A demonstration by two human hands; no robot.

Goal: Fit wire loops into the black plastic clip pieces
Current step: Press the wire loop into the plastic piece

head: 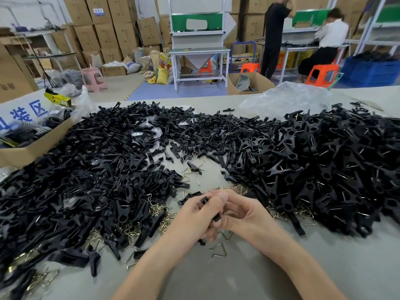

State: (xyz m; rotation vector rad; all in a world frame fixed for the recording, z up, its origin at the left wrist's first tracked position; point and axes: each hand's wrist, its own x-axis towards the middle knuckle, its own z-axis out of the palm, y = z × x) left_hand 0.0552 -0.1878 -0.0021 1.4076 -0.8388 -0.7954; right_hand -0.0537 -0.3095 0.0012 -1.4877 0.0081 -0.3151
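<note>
Both my hands meet at the table's near middle, pressed together around one black plastic clip piece. My left hand wraps it from the left, my right hand from the right, thumb on top. Only the clip's two ends show between the fingers; any wire loop in it is hidden. Loose triangular wire loops lie on the table just below my hands. More brass-coloured loops sit under the left heap.
A big heap of black clip pieces covers the left half of the table, another heap the right. A cardboard box stands at far left, a clear plastic bag at back right. Two people work at benches beyond.
</note>
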